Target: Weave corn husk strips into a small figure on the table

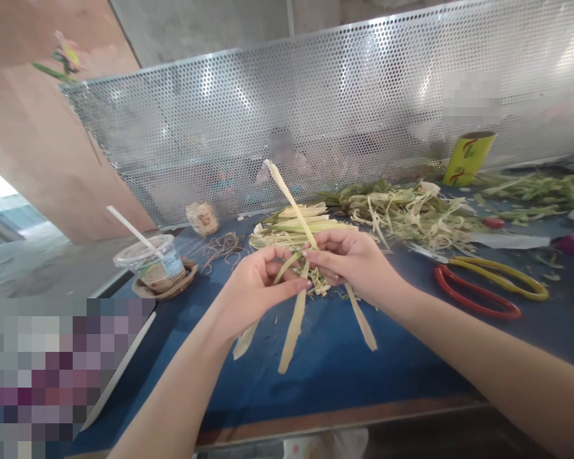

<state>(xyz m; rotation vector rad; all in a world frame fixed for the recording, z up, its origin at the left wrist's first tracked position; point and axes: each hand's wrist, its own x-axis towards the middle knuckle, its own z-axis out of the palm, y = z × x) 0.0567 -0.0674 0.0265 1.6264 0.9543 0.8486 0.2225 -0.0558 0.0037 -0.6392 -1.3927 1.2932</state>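
Pale yellow-green leaf strips [295, 324] cross between my two hands above the blue table. My left hand [263, 284] pinches one strip, thumb and forefinger closed on it. Close beside it, my right hand [347, 258] grips the strips where they meet. One strip rises up and to the left from the fingers; several others hang down below the hands. The exact crossing point is partly hidden by my fingertips. Behind the hands lies a bundle of similar pale strips [291, 220].
Scissors [488, 287] with red and yellow handles lie at right. A heap of leaf trimmings [411, 213] and a yellow-green tube [469, 159] stand further back, before a perforated metal screen [249, 115]. At left are a plastic cup with a straw [155, 264] and brown string [222, 250].
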